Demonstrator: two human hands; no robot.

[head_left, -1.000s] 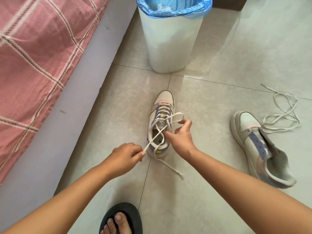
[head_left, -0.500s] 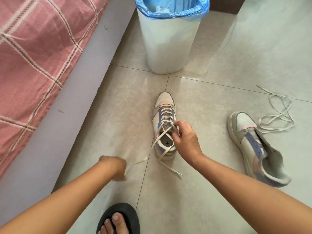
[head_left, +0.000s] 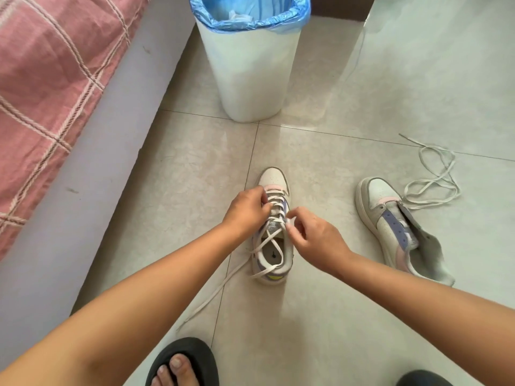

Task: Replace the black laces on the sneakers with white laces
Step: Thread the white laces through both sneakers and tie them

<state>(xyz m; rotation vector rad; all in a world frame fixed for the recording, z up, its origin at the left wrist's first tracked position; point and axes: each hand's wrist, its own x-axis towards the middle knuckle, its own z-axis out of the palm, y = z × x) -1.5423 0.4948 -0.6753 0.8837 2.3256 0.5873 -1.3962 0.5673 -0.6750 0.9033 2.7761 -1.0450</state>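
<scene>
A white, lilac and pink sneaker [head_left: 274,178] stands upright on the floor tiles, toe pointing away from me, threaded with a white lace [head_left: 264,247]. My left hand [head_left: 246,211] pinches the lacing on the shoe's left side near the toe. My right hand [head_left: 315,238] pinches the lace at the upper right eyelets. One loose lace end [head_left: 211,296] trails toward me across the floor. A second sneaker [head_left: 390,227] lies on its side to the right with no lace in it. Beside its toe lies a loose white lace [head_left: 434,182].
A white bin [head_left: 250,71] with a blue liner stands just beyond the shoe. A bed with a pink checked cover [head_left: 41,79] and a grey side panel [head_left: 92,174] runs along the left. My foot in a black sandal [head_left: 184,363] is at the bottom edge.
My left hand has let go of the pulled lace end and moved forward onto the shoe's lacing near the toe. That lace end now lies slack on the floor. My right hand stays at the eyelets.
</scene>
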